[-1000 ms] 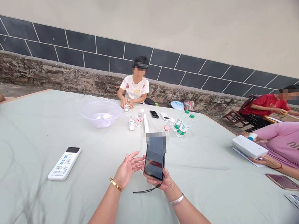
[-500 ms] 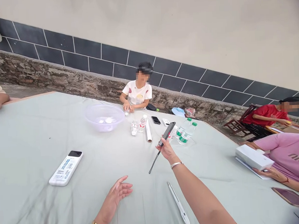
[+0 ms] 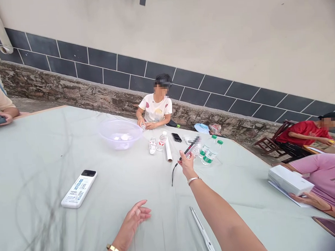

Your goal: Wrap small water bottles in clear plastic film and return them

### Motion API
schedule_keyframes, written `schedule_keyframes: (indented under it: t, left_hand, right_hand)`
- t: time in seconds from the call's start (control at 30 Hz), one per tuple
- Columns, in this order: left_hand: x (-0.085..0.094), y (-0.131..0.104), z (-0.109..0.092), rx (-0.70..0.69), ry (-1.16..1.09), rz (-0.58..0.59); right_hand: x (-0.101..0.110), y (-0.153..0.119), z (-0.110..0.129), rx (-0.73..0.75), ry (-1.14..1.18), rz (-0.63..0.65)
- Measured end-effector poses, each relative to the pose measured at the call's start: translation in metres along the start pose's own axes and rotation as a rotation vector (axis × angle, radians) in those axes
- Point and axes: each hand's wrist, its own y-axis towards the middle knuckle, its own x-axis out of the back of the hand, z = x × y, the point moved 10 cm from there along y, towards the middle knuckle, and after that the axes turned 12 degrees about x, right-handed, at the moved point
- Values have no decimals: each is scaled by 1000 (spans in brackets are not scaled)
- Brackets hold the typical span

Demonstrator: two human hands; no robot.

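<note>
My right hand reaches out over the middle of the table, its fingers closed round a dark phone. The phone is tilted up, seen nearly edge-on, and a black strap hangs from its lower end. Nearer to me, my left hand hovers low over the tablecloth, holding nothing, fingers apart and slightly curled. A slim white utility knife lies beneath my right forearm. To the left of my left hand lies a white power bank with a dark display and blue print.
Beyond stand a clear purple basin, small bottles, a white roll, a black phone and green-capped bottles. One person sits opposite; another at right holds a white box. Others sit farther off.
My right hand has turned the phone slightly, so more of its face shows, and the strap has swung. My left hand stays nearly still. The person opposite has shifted their hands.
</note>
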Motion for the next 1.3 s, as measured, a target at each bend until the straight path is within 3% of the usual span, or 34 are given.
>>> schedule_keyframes:
  t: [0.53, 1.0, 1.13, 1.3]
  left_hand:
    - [0, -1, -2, 8, -24, -16]
    - [-1, -2, -3, 11, -20, -19]
    - [-2, -1, -3, 18, -19, -14]
    - [-3, -2, -5, 6, -7, 14]
  right_hand:
    - [9, 3, 1, 4, 20, -24]
    - [3, -7, 0, -54, 74, 21]
    - [-22, -36, -10, -198, 188, 221]
    - [-55, -100, -25, -330, 231, 479]
